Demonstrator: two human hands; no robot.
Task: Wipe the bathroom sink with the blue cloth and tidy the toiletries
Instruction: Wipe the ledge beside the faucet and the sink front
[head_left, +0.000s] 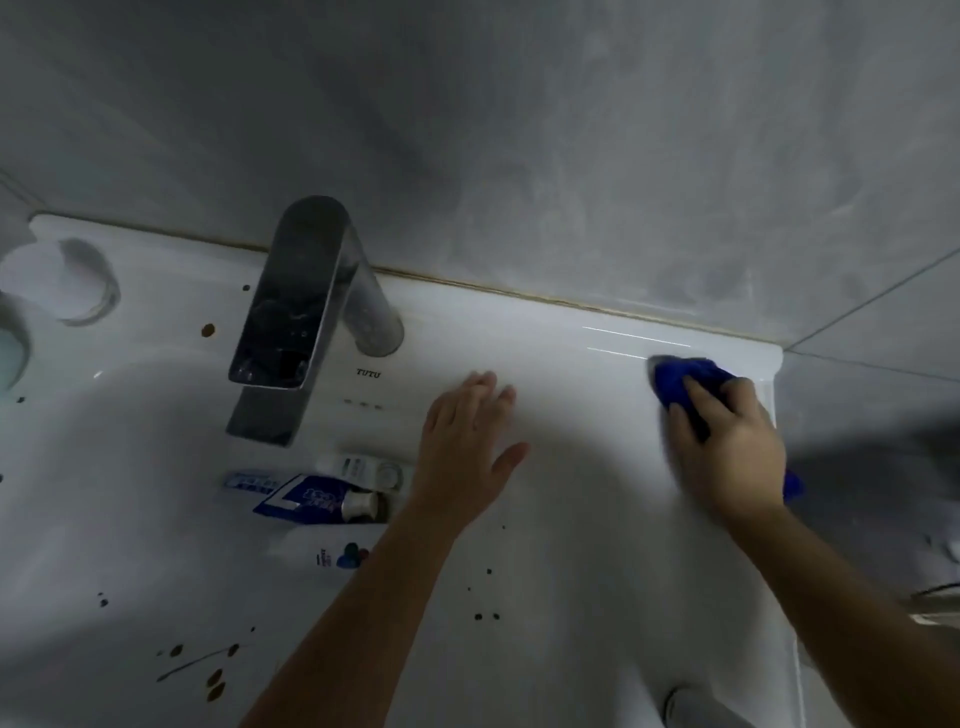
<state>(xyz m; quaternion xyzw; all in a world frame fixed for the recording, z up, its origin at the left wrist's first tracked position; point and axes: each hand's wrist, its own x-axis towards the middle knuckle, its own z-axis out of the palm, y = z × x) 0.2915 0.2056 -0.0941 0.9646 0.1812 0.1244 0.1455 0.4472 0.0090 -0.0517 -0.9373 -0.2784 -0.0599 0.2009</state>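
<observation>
A white bathroom sink (571, 332) fills the view, its surface dotted with brown and dark spots. My right hand (727, 447) presses the bunched blue cloth (680, 379) onto the sink's back right corner. Resting flat on the ledge right of the faucet, my left hand (467, 447) has its fingers spread and holds nothing. Inside the basin, just left of my left wrist, lie a blue toothpaste tube (306, 499), a white tube (363, 470) and another small white item (343, 556).
A chrome faucet (306, 312) stands at the back centre. A clear cup (78, 280) sits on the left ledge. A grey wall rises behind the sink. A white round object (691, 706) shows at the bottom right edge.
</observation>
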